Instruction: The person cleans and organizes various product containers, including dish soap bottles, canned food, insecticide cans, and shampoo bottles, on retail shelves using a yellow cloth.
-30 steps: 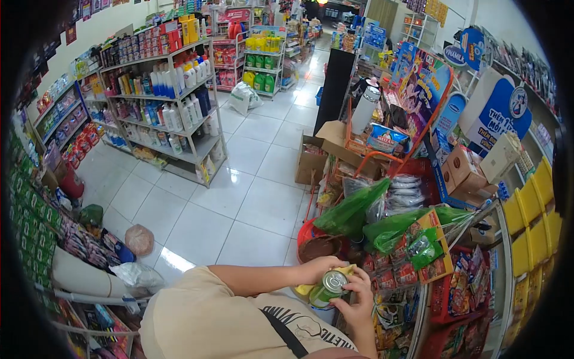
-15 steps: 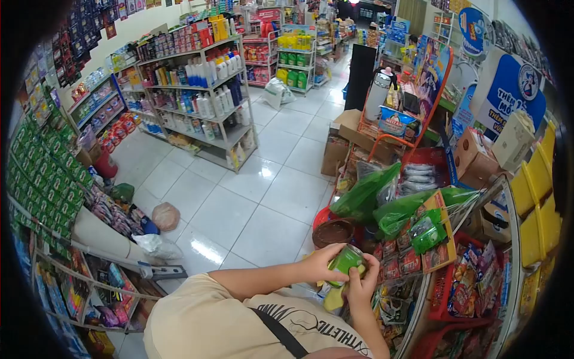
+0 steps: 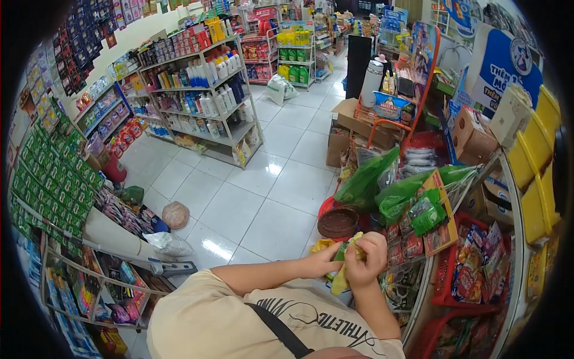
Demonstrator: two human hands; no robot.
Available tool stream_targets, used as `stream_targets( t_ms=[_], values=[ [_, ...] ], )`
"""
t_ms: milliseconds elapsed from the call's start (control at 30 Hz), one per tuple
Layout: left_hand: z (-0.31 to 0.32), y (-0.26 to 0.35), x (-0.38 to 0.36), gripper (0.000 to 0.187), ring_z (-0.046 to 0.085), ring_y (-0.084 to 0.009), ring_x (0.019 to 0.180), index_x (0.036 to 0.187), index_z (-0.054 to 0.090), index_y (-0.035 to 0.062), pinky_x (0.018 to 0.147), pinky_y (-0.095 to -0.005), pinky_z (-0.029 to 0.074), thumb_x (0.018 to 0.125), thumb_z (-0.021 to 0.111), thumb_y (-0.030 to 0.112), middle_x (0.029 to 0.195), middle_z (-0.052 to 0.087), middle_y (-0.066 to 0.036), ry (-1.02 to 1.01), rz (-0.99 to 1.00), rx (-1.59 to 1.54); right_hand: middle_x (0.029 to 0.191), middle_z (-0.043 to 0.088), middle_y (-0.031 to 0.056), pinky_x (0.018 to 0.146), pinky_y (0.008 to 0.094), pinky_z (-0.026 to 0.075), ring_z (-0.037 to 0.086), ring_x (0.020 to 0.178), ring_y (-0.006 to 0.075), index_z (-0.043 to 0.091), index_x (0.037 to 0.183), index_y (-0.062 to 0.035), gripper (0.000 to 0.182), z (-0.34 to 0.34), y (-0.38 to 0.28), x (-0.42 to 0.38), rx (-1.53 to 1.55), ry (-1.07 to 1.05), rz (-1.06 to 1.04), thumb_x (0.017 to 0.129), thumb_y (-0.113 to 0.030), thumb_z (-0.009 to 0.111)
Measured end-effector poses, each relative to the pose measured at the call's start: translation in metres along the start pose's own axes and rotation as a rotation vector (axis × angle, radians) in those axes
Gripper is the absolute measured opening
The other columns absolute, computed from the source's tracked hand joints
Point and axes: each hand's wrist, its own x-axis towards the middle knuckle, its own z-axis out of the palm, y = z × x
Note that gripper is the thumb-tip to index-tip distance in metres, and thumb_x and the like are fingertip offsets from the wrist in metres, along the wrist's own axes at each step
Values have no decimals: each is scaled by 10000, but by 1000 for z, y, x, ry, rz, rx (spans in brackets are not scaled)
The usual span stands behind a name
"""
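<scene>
A green item (image 3: pixel 340 253), mostly covered by fingers, sits between my two hands in front of my chest. My left hand (image 3: pixel 321 262) is closed round its left side. On the other side my right hand (image 3: pixel 366 258) is closed, gripping a yellow cloth (image 3: pixel 341 279) that hangs below the fingers and also shows above them. A brown round basket (image 3: pixel 338 222) lies just beyond my hands. What the green item is cannot be made out now.
Green plastic bags (image 3: pixel 371 179) lie beyond my hands on the right. Red baskets of packets (image 3: pixel 442 287) stand at the right. A metal shelf of bottles (image 3: pixel 230 140) stands ahead on the tiled floor (image 3: pixel 263 227). Packet racks (image 3: pixel 101 275) line the left.
My right hand has risen and turned over the green item, bringing the yellow cloth up with it. The green item is more hidden. The camera view has shifted slightly.
</scene>
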Motion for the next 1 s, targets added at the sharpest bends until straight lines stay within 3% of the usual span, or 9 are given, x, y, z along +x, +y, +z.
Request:
stream_targets(
  t_ms=[33, 233, 400, 600, 633, 733, 767, 867, 1000],
  values=[
    [-3, -4, 1, 674, 398, -216, 1164, 1322, 296, -8, 975, -314, 321, 784, 632, 222, 1256, 416, -145, -30, 63, -74, 756, 542, 132, 641, 364, 445, 533, 692, 299, 531, 788, -30, 160, -1, -2, 2, -17, -13, 12, 678, -31, 646],
    [-29, 51, 4, 661, 496, -330, 976, 1187, 449, 23, 850, -375, 406, 627, 738, 226, 1081, 500, -173, -178, 386, 715, 600, 504, 97, 526, 336, 385, 501, 571, 258, 524, 604, -7, 139, -18, -23, 12, 11, -177, 419, 646, -12, 657],
    [-16, 60, 2, 663, 512, -312, 861, 1167, 485, 29, 738, -368, 429, 624, 751, 300, 923, 502, -140, -154, 550, 723, 574, 450, 103, 496, 343, 349, 445, 536, 266, 493, 589, -20, 170, -28, -23, 13, -69, -64, 316, 644, -5, 653],
    [-9, 60, -2, 747, 496, -232, 1044, 1285, 389, 40, 916, -328, 377, 651, 733, 237, 1100, 499, -117, 77, 377, 406, 604, 446, 73, 490, 360, 349, 448, 548, 261, 488, 603, -67, 198, -37, -27, 19, -69, -40, -113, 608, -70, 686],
    [3, 46, 3, 690, 446, -205, 1135, 1331, 303, 41, 981, -330, 333, 780, 645, 276, 1206, 460, -102, 158, 309, -32, 611, 439, 68, 495, 361, 351, 448, 555, 259, 482, 599, -75, 205, -34, -29, 19, -59, -102, -184, 597, -75, 687],
    [9, 48, 7, 563, 395, -195, 1193, 1346, 252, 35, 1008, -332, 312, 913, 453, 334, 1279, 409, -95, 269, 157, -529, 629, 425, 40, 501, 364, 367, 465, 558, 244, 477, 585, -107, 227, -14, -39, 7, -172, -211, -384, 566, -98, 703],
    [5, 42, 11, 535, 404, -192, 1181, 1347, 249, 35, 997, -324, 323, 957, 259, 401, 1281, 408, -103, 230, 228, -401, 632, 423, 35, 502, 364, 367, 466, 552, 243, 478, 583, -110, 230, -9, -38, 4, -170, -198, -428, 565, -99, 706],
    [10, 63, 6, 499, 317, -180, 1234, 1368, 203, 25, 1037, -307, 238, 976, 245, 330, 1330, 349, -98, 91, 181, -515, 602, 422, 17, 481, 354, 345, 450, 516, 226, 477, 575, -120, 225, -11, -31, 29, -177, -97, -476, 563, -116, 702],
    [19, 48, 3, 521, 354, -198, 1205, 1372, 189, 43, 1019, -317, 271, 972, 208, 376, 1304, 376, -94, 180, 75, -353, 570, 408, -3, 460, 341, 324, 435, 506, 186, 469, 564, -133, 208, -13, -33, 65, -209, -13, -426, 571, -160, 675]
  ],
)
